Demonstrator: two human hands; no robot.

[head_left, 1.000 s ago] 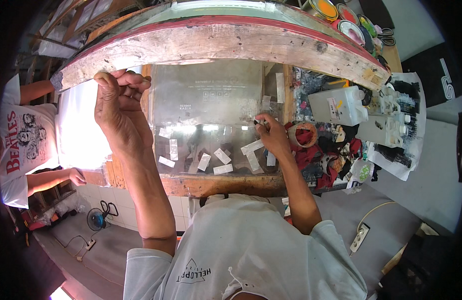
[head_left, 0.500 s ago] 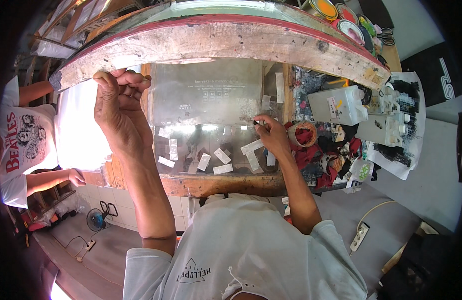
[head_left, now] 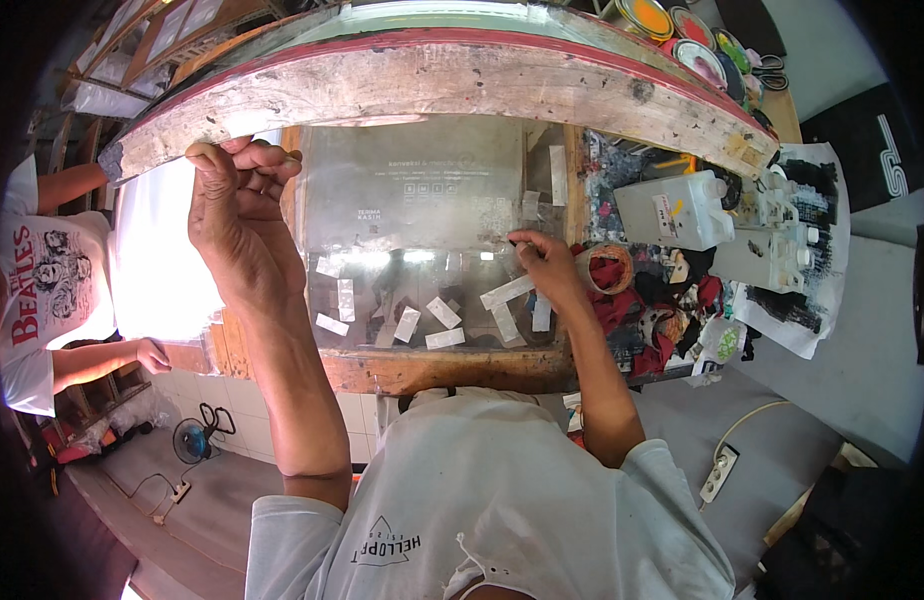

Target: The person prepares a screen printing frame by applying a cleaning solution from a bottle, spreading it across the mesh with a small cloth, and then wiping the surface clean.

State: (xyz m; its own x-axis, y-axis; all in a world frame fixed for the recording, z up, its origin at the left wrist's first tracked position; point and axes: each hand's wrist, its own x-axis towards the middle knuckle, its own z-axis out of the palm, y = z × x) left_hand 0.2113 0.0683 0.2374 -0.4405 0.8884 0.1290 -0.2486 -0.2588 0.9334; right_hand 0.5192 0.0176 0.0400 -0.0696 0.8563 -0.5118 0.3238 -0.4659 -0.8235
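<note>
A long wooden screen-printing frame (head_left: 432, 85), stained and red along its top edge, is raised and tilted across the far side. At the left of its lower edge, my left hand (head_left: 244, 215) is closed on the wood, palm toward me. Beneath it lies a translucent plastic sheet (head_left: 412, 215) with small white print, on a glass-topped wooden table (head_left: 422, 368). At the sheet's near right corner, my right hand (head_left: 548, 262) has its fingers curled in a pinch. Whatever they grip is hidden. Several pale tape strips (head_left: 444, 312) are stuck on the glass near me.
White plastic jerrycans (head_left: 677, 212), stained rags (head_left: 672, 325) and a roll with red cloth (head_left: 604, 268) crowd the right side. Paint tins (head_left: 647, 18) stand far right. At left, another person's arm (head_left: 97, 360) reaches to the table beside a bright white panel (head_left: 167, 255).
My right hand has shifted slightly, its fingers drawing closer together at the sheet's corner. My left hand and the frame look the same.
</note>
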